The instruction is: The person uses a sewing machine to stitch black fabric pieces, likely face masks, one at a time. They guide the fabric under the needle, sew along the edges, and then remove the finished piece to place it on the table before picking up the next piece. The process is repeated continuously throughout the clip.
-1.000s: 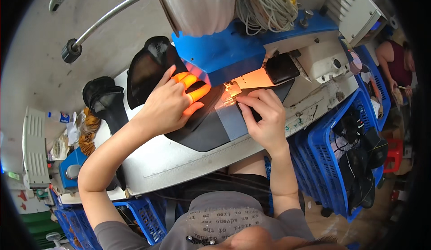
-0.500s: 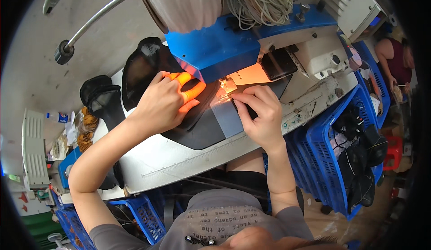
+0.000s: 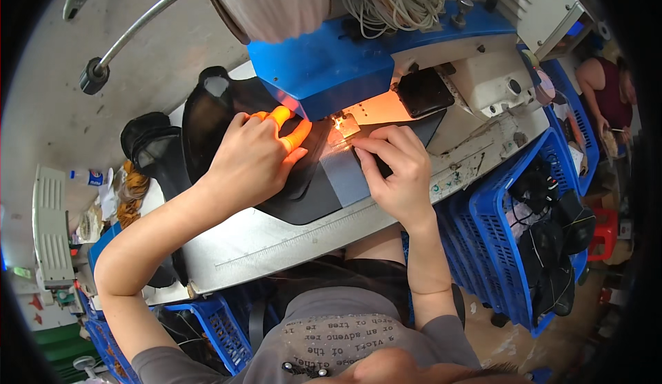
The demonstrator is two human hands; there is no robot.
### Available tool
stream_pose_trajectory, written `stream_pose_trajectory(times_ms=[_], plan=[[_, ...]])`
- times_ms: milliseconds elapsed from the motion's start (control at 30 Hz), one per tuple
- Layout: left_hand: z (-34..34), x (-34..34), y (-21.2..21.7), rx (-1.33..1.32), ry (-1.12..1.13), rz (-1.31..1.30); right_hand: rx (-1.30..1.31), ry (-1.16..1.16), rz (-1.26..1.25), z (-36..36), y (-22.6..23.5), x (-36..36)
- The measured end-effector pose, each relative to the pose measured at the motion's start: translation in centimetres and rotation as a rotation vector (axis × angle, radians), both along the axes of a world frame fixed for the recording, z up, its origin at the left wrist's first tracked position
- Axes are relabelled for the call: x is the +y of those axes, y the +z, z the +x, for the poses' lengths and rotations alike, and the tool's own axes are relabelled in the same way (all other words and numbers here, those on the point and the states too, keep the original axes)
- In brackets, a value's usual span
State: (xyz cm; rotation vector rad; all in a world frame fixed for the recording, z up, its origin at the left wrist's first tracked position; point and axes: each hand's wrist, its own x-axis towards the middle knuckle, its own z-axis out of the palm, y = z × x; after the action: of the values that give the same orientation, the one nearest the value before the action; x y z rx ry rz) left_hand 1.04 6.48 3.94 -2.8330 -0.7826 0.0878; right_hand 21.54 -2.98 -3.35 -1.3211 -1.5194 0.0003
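A blue sewing machine (image 3: pixel 321 74) stands over the table, its lamp glowing orange around the metal presser foot (image 3: pixel 347 127). Under it lies a flat black leather-like piece (image 3: pixel 293 208) with a blue-grey panel (image 3: pixel 345 177). My left hand (image 3: pixel 252 146) rests on the black piece left of the foot, fingers apart, with orange covers on some of them. Close to the foot, my right hand (image 3: pixel 400 170) has thumb and forefinger pinched together at the panel's right side. What lies between those fingertips is too small to make out.
More black pieces (image 3: pixel 148 143) are heaped at the table's left. Blue baskets (image 3: pixel 493 246) stand at the right, one full of black items (image 3: pixel 545 246). A dark rectangular object (image 3: pixel 424 93) lies right of the foot. Another person (image 3: pixel 607 94) is at the far right.
The black piece and its panel have shifted slightly up and left toward the machine, and both hands moved a little with them. The view has shifted a little too.
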Motion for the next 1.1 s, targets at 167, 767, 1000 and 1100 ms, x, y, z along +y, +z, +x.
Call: stream_pose_trajectory(times_ms=[167,767,1000,1100], plan=[[0.5,-0.4,-1.2,-0.118,-0.022,0.058,-0.001,0.004,0.014,0.1,0.0,0.0],[4.2,-2.7,-2.4,-0.214,0.276,0.028,0.005,0.011,-0.035,-0.4,0.3,-0.2],[3.6,-1.9,-2.7,-0.357,0.223,0.051,-0.05,-0.044,-0.182,-2.8,1.4,-0.8],[2.6,-1.6,-2.2,-0.345,0.201,-0.092,-0.053,-0.109,-0.181,-3.2,0.9,-0.5]])
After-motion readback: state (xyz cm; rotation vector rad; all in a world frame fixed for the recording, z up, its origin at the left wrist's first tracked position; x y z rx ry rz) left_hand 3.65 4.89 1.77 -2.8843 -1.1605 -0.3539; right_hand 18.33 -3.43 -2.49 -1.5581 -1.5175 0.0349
